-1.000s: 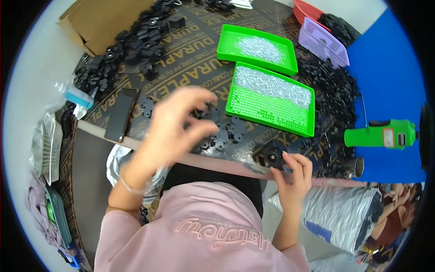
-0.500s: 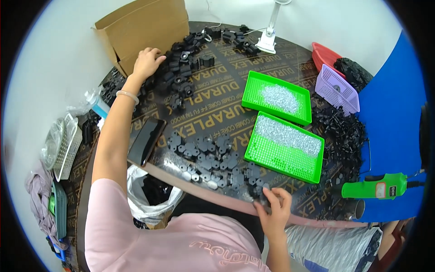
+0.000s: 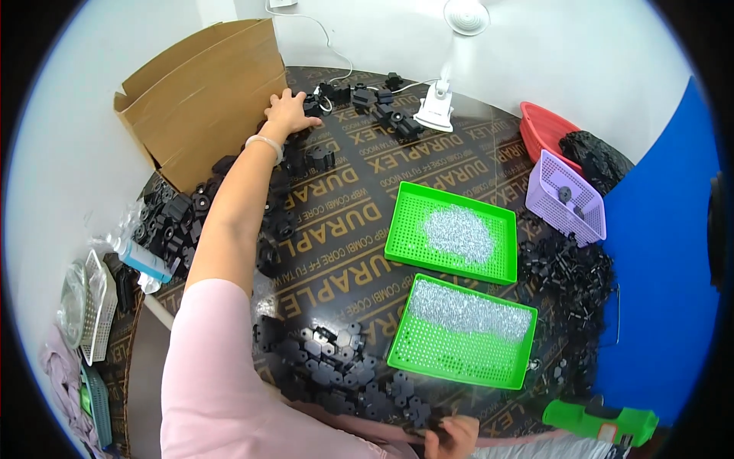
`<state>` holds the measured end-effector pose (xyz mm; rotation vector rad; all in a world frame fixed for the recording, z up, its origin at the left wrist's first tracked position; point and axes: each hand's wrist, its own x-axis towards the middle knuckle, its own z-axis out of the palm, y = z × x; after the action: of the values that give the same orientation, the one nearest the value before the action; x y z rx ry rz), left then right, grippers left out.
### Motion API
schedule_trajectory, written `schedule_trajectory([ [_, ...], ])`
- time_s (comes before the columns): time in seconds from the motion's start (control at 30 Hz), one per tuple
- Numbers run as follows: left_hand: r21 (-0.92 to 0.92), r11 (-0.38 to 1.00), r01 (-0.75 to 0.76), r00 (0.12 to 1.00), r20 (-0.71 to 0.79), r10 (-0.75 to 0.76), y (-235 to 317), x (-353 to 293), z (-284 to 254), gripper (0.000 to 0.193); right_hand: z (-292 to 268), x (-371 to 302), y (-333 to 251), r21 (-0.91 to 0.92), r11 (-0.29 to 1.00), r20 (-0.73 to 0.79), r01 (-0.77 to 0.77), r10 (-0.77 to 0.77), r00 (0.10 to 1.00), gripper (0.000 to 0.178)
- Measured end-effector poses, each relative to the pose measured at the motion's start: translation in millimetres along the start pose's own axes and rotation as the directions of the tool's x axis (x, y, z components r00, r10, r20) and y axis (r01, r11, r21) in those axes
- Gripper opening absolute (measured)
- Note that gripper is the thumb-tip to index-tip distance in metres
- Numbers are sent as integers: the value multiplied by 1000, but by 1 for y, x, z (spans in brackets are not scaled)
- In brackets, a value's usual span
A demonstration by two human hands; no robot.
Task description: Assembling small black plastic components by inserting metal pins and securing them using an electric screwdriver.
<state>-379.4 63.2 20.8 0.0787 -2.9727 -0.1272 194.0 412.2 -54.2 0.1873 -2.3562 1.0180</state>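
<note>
The left hand (image 3: 290, 113) is stretched way across the dark printed counter (image 3: 348, 246), fingers spread over the chunky black plastic parts (image 3: 319, 159) heaped beside the tall brown cardboard box (image 3: 206, 96); can't tell if any is actually gripped. The right hand (image 3: 459, 437) is down at the near edge, blurry, fingers bent next to a small dark piece (image 3: 436, 419), and I honestly can't tell if they're pinching it. Flat dark-grey plates with hexagonal ends (image 3: 330, 371) lie loose to its left. What'd worry me: that thin white looped cable (image 3: 330, 107) sits right beside the left fingers, so a sloppy grab could hook it and drag parts around. The forearm crosses over the heap too, so dipping it could knock pieces loose. And one careless nudge from the right could send a plate off the edge.
</note>
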Motion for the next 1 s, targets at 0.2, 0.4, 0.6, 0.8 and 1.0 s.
schedule_trajectory([
  [0.2,17,997,-80,982,174,76,9,2,-1,71,-18,-12,-2,-10,998,186,-59,60,981,42],
  [0.4,-424,716,-554,754,108,648,21,-92,19,32,-19,-18,-3,23,999,168,-46,42,985,43],
  [0.6,-428,650,-628,748,-101,656,40,-175,-35,36,-1,-11,2,87,995,-73,50,-43,996,35],
  [0.8,-662,584,-470,868,-225,444,51,-249,-91,54,0,-12,2,154,984,-148,94,-72,986,47],
  [1.0,-806,324,-496,776,-244,581,93,-368,-123,50,-12,-7,-6,237,967,-136,-95,130,982,23],
])
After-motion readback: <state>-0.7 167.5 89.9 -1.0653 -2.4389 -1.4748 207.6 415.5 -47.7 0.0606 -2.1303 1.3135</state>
